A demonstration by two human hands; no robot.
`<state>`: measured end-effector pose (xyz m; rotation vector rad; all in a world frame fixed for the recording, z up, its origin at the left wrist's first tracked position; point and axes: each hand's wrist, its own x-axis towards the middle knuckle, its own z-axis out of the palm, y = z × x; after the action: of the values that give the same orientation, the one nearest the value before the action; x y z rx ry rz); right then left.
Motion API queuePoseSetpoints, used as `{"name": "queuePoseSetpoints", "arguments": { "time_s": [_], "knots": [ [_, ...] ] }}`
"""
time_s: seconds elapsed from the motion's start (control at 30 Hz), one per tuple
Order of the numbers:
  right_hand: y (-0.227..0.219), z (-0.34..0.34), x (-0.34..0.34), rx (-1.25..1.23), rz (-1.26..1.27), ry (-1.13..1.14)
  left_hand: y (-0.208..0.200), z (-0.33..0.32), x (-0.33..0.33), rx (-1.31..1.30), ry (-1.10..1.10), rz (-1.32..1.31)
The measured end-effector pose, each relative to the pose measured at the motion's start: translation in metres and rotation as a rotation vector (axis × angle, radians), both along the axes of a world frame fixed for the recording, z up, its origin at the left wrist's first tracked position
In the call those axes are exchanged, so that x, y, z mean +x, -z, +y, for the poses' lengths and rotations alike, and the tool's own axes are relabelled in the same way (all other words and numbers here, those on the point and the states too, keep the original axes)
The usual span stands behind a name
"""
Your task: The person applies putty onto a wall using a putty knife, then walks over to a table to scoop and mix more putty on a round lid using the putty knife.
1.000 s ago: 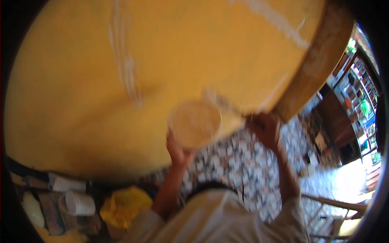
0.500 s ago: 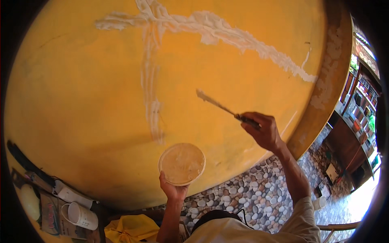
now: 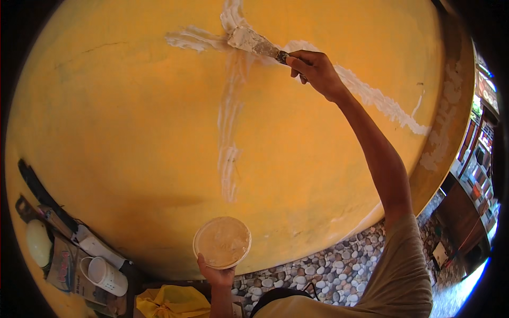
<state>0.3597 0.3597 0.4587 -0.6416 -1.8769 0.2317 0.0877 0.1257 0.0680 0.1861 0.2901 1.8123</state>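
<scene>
My right hand [image 3: 316, 73] is closed round the dark handle of a putty knife [image 3: 255, 43]. The knife's wide, smeared blade lies at the crossing of white filler strips [image 3: 366, 91] on the yellow wall [image 3: 159, 116]. One strip runs down from that crossing, thinner and streaked. Lower down, my left hand [image 3: 216, 274] grips a round, pale lid [image 3: 222, 242] by its near edge. Its upper face carries smears of filler. My left thumb shows on the rim, while the other fingers are hidden beneath it.
At the lower left stand a white perforated basket [image 3: 110, 276], cardboard boxes [image 3: 62, 267] and a handsaw [image 3: 25, 208]. A yellow cloth or bag [image 3: 172, 303] lies near my left forearm. Pebble-patterned flooring [image 3: 313, 274] borders the wall. A brown counter [image 3: 460, 214] is at the far right.
My right hand has gone up and leftward, bringing the putty knife from mid-air to the filler crossing. The left hand and lid sit lower in view. The whole view has shifted somewhat.
</scene>
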Motion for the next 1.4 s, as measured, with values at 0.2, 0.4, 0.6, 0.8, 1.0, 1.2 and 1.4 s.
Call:
{"name": "queuePoseSetpoints", "arguments": {
  "time_s": [0.2,0.4,0.6,0.8,1.0,1.2,1.4],
  "knots": [
    [0.003,0.015,-0.015,-0.29,0.039,0.034,0.003,-0.003,-0.009,0.011,-0.046,0.001],
    [0.021,-0.004,-0.002,-0.223,0.005,0.173,0.005,-0.001,-0.008,0.004,-0.005,0.008],
    [0.024,-0.049,-0.008,-0.369,0.238,0.007,-0.003,-0.008,-0.005,0.031,0.028,0.001],
    [0.02,-0.064,-0.033,-0.272,0.334,0.008,-0.001,-0.01,-0.011,0.004,0.068,0.005],
    [-0.002,-0.062,-0.055,0.44,-0.103,0.725,-0.002,-0.011,-0.016,-0.043,0.079,-0.012],
    [-0.004,-0.057,-0.071,0.571,-0.324,0.774,0.006,-0.008,-0.021,-0.073,0.071,-0.018],
    [-0.013,-0.062,-0.067,0.589,-0.588,0.883,0.013,0.002,-0.019,-0.081,0.076,-0.02]
  ]
}}
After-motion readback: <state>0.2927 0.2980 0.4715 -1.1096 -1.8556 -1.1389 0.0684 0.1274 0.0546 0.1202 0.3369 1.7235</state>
